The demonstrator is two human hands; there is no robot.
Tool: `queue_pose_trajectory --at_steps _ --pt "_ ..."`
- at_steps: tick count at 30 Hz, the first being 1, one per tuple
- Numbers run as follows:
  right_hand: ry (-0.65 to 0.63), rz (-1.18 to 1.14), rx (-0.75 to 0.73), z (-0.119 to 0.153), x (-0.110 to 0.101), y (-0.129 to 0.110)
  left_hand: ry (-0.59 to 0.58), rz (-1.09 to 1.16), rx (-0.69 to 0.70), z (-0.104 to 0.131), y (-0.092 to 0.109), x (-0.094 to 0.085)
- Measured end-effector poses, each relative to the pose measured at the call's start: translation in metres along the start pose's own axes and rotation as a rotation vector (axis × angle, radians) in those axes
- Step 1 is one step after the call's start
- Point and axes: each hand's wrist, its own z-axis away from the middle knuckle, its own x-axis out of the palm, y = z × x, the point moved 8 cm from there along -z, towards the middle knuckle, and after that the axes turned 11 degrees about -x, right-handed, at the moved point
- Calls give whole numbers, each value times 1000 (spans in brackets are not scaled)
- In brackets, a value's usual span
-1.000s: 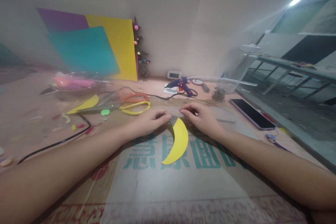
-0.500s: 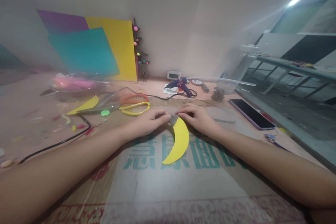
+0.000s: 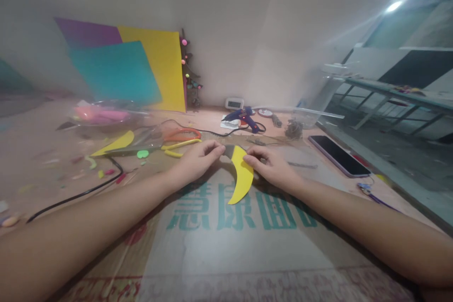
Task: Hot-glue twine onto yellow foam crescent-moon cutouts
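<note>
Pinkish tabletop [image 3: 207, 119], one glue gun [image 3: 245, 115], left hand [image 3: 198, 159] and right hand [image 3: 272, 165] pinching one yellow crescent [image 3: 242, 177]

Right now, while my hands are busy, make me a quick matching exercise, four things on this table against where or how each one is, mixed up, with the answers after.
Things:
1. Yellow crescent
2. Glue gun
3. Phone
4. Teal sheet

Places and states:
A. Overlapping the tall yellow sheet
B. Off to the right, dark screen facing up
C. At the fingers of the left hand and right hand
D. Dark blue, just in front of the small white clock

Right pairs: 1-C, 2-D, 3-B, 4-A
</note>
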Motion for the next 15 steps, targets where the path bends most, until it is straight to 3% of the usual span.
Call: queue_pose_trajectory --at_steps 6,15 --pt "-51 -45 7 0 8 4 -72 -13 29 2 4 7" --pt "-83 51 -68 1 13 -2 -61 -149 85 4 10 10"
